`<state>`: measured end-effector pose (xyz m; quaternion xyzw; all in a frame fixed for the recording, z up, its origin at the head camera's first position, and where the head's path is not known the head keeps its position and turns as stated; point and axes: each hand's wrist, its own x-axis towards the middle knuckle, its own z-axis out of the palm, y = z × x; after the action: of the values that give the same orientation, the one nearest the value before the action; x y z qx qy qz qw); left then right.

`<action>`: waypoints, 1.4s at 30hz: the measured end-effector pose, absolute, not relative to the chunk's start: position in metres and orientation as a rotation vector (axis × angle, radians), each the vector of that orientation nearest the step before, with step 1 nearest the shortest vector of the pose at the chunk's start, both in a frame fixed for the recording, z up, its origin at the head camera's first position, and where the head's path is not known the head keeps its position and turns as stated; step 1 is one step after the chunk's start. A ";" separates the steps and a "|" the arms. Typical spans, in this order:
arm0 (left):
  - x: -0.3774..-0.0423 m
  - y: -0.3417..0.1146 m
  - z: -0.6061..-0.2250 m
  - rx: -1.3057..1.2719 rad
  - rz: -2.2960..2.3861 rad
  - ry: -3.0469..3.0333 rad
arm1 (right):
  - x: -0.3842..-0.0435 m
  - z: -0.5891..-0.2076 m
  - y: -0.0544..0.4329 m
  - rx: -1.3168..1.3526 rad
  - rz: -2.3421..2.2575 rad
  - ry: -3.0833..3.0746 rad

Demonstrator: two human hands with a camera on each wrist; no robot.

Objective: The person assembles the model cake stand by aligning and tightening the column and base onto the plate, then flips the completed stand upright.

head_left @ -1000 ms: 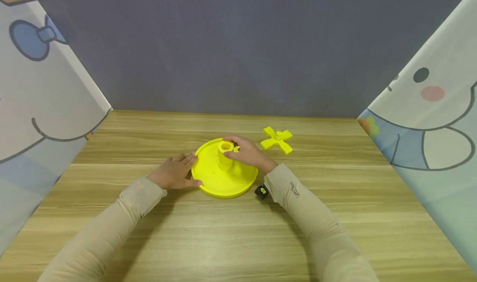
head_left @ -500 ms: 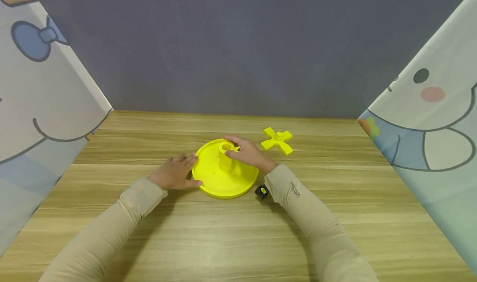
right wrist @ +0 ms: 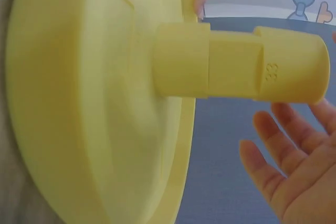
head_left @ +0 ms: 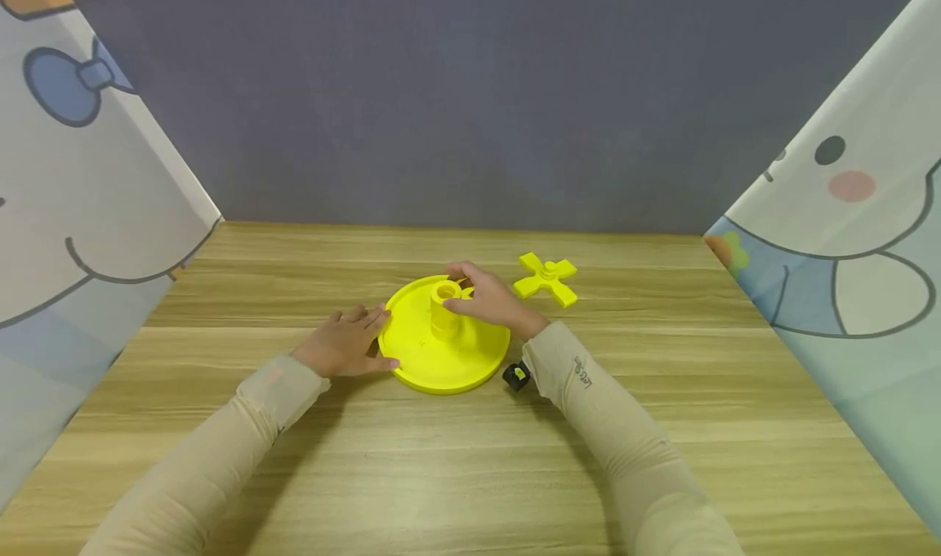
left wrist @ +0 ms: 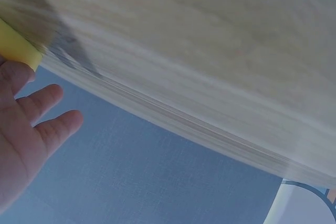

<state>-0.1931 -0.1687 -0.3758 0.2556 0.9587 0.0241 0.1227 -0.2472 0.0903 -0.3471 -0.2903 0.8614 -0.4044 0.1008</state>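
A round yellow tray (head_left: 412, 360) with a raised rim lies on the table. From its middle rises a yellow post (right wrist: 236, 61) with a wider top section marked 33 and a round hole in its end. My left hand (head_left: 341, 344) rests against the tray's left rim, fingers spread and thumb at the front edge. At the post's top is my right hand (head_left: 488, 299), its thumb at the near side and the index finger lifted off behind. Its fingers are loosely bent and spread in the right wrist view, a fingertip close under the post's end.
A yellow four-armed cross piece (head_left: 547, 278) with a round knob lies behind and to the right of the tray. A small black box (head_left: 517, 376) sits by the right cuff. A dark grey panel (head_left: 463, 99) stands behind the wooden table (head_left: 412, 474), with printed cloths either side.
My right hand's fingers have loosened and come a little away from the post's top. The left hand, tray and cross piece have stayed in place.
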 end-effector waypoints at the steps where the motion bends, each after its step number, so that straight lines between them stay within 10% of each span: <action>1: -0.193 -0.169 -0.376 0.743 0.075 2.796 | -0.248 -0.347 0.091 -0.869 -1.183 2.536; 42: -0.193 -0.168 -0.374 0.746 0.070 2.796 | -0.246 -0.353 0.083 -0.803 -1.193 2.583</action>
<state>-0.1934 -0.1682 -0.3740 0.2558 0.9586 0.0241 0.1231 -0.2464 0.0832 -0.3525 -0.2704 0.8700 -0.4018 0.0923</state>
